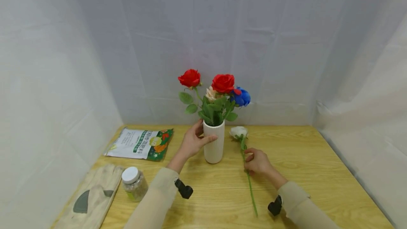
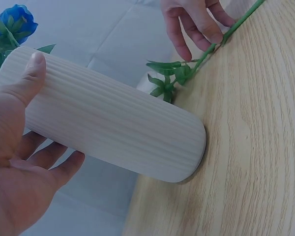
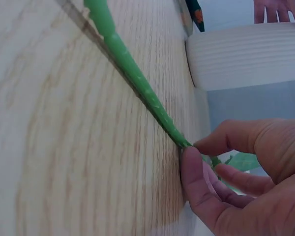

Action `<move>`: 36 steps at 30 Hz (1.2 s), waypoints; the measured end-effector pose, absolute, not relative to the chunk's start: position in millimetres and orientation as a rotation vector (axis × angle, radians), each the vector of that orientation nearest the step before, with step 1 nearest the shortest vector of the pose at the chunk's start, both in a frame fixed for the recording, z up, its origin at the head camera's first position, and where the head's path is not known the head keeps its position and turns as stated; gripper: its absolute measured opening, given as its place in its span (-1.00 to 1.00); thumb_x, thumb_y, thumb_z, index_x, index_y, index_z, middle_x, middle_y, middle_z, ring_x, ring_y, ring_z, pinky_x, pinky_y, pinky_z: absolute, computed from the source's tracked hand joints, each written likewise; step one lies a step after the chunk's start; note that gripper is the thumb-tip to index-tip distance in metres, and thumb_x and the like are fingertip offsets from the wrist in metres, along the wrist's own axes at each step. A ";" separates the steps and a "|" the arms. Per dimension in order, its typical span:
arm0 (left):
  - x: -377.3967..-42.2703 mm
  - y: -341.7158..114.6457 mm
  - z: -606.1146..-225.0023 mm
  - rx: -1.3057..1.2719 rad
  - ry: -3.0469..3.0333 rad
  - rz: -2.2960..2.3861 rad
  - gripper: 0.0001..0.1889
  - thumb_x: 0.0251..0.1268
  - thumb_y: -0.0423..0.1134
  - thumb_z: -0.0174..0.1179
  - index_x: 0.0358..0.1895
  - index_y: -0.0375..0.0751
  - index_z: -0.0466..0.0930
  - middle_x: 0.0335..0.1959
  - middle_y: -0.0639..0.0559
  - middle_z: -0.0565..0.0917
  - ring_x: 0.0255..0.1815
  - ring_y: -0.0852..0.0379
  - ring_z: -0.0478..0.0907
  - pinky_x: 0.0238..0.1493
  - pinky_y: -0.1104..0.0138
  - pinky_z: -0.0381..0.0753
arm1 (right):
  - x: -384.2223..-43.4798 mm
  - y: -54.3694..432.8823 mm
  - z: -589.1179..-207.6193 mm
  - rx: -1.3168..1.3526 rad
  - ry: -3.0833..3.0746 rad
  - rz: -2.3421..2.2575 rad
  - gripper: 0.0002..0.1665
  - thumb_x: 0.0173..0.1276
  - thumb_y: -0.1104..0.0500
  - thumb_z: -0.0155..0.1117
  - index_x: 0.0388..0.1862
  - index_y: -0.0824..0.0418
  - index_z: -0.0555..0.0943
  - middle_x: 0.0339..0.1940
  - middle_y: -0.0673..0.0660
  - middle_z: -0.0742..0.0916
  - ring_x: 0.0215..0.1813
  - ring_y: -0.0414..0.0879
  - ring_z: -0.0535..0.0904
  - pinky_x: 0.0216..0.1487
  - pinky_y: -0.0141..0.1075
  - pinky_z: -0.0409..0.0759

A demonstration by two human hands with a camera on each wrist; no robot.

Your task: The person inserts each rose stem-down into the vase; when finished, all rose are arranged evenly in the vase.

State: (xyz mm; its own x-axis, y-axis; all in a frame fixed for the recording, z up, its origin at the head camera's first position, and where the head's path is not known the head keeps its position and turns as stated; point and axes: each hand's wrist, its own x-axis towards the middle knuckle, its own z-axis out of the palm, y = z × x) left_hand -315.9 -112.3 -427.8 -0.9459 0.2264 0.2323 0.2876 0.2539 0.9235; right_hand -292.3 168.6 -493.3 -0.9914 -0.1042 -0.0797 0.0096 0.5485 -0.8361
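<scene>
A ribbed white vase stands upright on the table, with two red roses, a blue rose and a cream flower in it. My left hand grips the vase near its top, thumb across the front and fingers round the far side. To the right of the vase lies a white rose on a long green stem, its bloom toward the back. Thumb and forefinger of my right hand pinch that stem below the leaves, close over the table.
At the left lie a white and green printed packet and a pair of pale work gloves. A small jar with a white lid stands beside the gloves. White sheeting hangs behind and along both sides of the wooden table.
</scene>
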 end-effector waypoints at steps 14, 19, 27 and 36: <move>-315.6 -112.0 -428.5 -0.486 -2.449 -1.805 -0.09 0.33 -0.08 0.51 0.68 0.05 0.22 0.49 -0.16 0.54 0.46 -0.17 0.55 0.37 -0.07 0.64 | -292.5 165.7 -494.0 0.020 2.668 -1.461 -0.47 0.15 0.46 0.34 0.16 0.49 0.58 -0.30 0.26 0.77 -0.62 -0.08 0.64 -0.56 -0.23 0.71; -316.1 -111.9 -429.0 -0.495 -2.450 -1.805 -0.08 0.34 -0.08 0.50 0.69 0.02 0.19 0.49 -0.17 0.54 0.46 -0.18 0.55 0.37 -0.06 0.64 | -295.6 169.8 -490.5 0.049 2.579 -1.527 -0.48 0.17 0.45 0.29 0.16 0.57 0.59 -0.27 0.32 0.80 -0.63 -0.13 0.63 -0.55 -0.26 0.71; -316.7 -112.4 -425.2 -0.495 -2.449 -1.804 -0.08 0.34 -0.08 0.50 0.69 0.07 0.20 0.48 -0.15 0.56 0.45 -0.15 0.56 0.35 -0.04 0.66 | -296.1 176.2 -476.5 0.040 2.449 -1.630 -0.54 0.29 0.39 0.32 0.14 0.60 0.63 -0.23 0.29 0.78 -0.45 -0.13 0.64 -0.41 -0.28 0.69; -316.4 -111.9 -427.7 -0.485 -2.456 -1.798 -0.07 0.33 -0.05 0.50 0.69 0.08 0.18 0.49 -0.15 0.54 0.47 -0.15 0.54 0.36 -0.05 0.65 | -294.5 179.1 -459.9 -0.065 2.308 -1.806 -0.45 0.36 0.37 0.18 0.28 0.64 0.48 -0.09 0.22 0.70 -0.24 -0.10 0.66 -0.21 -0.23 0.77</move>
State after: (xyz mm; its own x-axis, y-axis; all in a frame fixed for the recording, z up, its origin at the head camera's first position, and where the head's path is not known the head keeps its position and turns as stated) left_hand -316.4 -111.9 -427.7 -0.9489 0.2158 0.2303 0.2848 0.2706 0.9196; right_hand -294.5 179.1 -459.9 -0.9770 -0.1631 -0.1373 0.0941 0.2481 -0.9642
